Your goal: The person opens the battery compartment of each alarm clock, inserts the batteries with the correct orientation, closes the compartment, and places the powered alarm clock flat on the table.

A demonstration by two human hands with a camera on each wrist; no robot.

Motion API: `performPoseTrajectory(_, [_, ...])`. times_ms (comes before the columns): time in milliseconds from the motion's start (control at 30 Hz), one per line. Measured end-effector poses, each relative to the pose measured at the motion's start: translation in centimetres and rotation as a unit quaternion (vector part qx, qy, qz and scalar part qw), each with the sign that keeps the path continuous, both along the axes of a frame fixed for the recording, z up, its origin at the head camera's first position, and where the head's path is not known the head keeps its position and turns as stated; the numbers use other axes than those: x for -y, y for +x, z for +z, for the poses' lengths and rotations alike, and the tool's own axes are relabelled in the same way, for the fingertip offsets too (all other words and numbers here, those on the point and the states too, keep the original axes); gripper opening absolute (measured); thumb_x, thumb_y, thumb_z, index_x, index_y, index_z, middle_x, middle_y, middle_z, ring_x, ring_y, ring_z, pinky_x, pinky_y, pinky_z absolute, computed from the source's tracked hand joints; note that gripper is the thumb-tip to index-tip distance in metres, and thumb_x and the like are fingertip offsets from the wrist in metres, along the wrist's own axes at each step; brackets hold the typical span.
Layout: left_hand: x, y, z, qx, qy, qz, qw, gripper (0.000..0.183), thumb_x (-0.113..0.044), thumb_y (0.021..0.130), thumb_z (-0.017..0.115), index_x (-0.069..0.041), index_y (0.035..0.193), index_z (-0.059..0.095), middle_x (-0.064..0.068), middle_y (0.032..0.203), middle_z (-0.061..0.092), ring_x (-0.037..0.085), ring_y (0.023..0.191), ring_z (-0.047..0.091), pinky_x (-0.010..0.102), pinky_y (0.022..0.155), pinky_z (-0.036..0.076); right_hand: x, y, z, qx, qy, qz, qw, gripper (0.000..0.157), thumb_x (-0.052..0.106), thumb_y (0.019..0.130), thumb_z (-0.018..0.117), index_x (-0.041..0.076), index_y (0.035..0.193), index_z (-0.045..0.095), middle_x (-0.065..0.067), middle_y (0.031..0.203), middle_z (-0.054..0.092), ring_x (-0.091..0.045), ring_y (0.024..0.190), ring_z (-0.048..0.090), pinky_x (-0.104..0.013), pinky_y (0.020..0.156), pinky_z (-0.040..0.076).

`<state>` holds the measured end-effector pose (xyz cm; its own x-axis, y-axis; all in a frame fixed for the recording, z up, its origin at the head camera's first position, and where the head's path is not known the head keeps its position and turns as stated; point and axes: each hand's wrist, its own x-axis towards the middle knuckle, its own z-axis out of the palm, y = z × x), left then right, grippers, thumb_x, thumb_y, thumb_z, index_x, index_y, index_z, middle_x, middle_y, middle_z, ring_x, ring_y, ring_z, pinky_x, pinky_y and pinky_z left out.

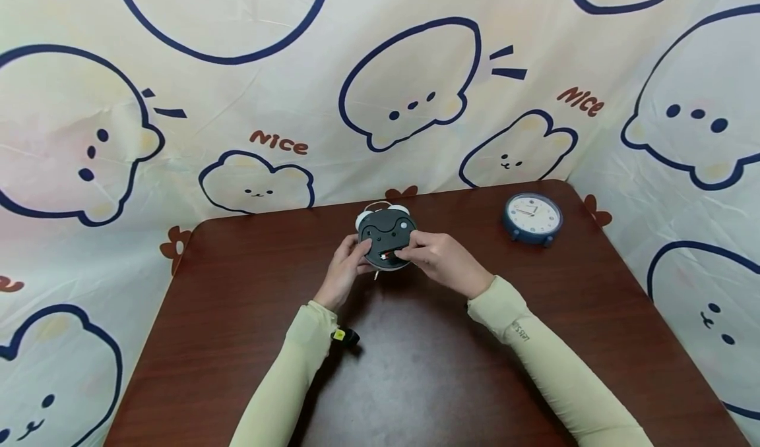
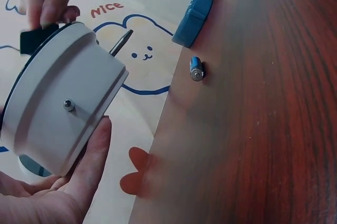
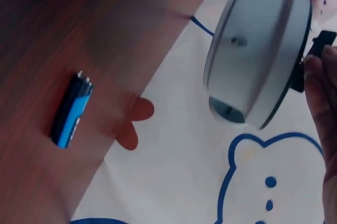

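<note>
A twin-bell alarm clock (image 1: pixel 386 229) is held up off the table, its dark back facing the head camera and its pale side (image 2: pixel 58 92) filling much of the left wrist view. My left hand (image 1: pixel 347 266) grips it by its left side, thumb on the back. At the lower part of the back, my right hand (image 1: pixel 439 259) pinches a small black battery cover (image 3: pixel 318 58), tilted out from the casing. Beside the cover, an opening shows a bit of orange and white, too small to make out. A blue-and-black battery (image 3: pixel 72 112) lies on the table.
A round blue clock (image 1: pixel 532 217) with a white face sits at the table's back right corner. The dark brown wooden table (image 1: pixel 249 315) meets a cloth (image 1: pixel 285 91) with cartoon drawings along its back and sides.
</note>
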<state>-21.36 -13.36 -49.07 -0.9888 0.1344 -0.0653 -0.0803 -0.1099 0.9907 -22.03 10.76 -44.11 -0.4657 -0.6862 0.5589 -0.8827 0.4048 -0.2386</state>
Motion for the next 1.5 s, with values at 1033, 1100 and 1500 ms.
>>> performPoseTrajectory(1033, [0.0, 0.3, 0.0, -0.004, -0.02, 0.014, 0.9997, 0.044, -0.03, 0.108, 0.055, -0.001, 0.141, 0.047, 0.022, 0.127, 0.063, 0.014, 0.087, 0.069, 0.039, 0.087, 0.061, 1.7, 0.1, -0.6, -0.136, 0.1, -0.024, 0.985, 0.026, 0.002, 0.083, 0.086, 0.009, 0.108, 0.082, -0.005, 0.089, 0.066, -0.011, 0.076, 0.063, -0.025, 0.078, 0.06])
performPoseTrajectory(1100, [0.0, 0.2, 0.0, -0.005, -0.021, 0.016, 0.9996, 0.044, -0.03, 0.108, 0.055, -0.001, 0.141, 0.047, 0.021, 0.127, 0.064, 0.014, 0.086, 0.068, 0.037, 0.086, 0.061, 1.7, 0.1, -0.7, -0.143, 0.098, -0.024, 0.985, 0.026, 0.002, 0.083, 0.085, 0.009, 0.108, 0.082, -0.005, 0.089, 0.066, -0.011, 0.075, 0.063, -0.024, 0.077, 0.06])
performPoseTrajectory(1500, [0.0, 0.2, 0.0, -0.003, -0.028, 0.018, 0.9994, 0.044, -0.029, 0.108, 0.056, -0.001, 0.141, 0.047, 0.023, 0.128, 0.064, 0.013, 0.086, 0.068, 0.036, 0.085, 0.061, 1.7, 0.2, -0.8, -0.152, 0.099, -0.026, 0.983, 0.027, 0.003, 0.084, 0.085, 0.009, 0.11, 0.082, -0.006, 0.089, 0.065, -0.012, 0.074, 0.062, -0.024, 0.076, 0.06])
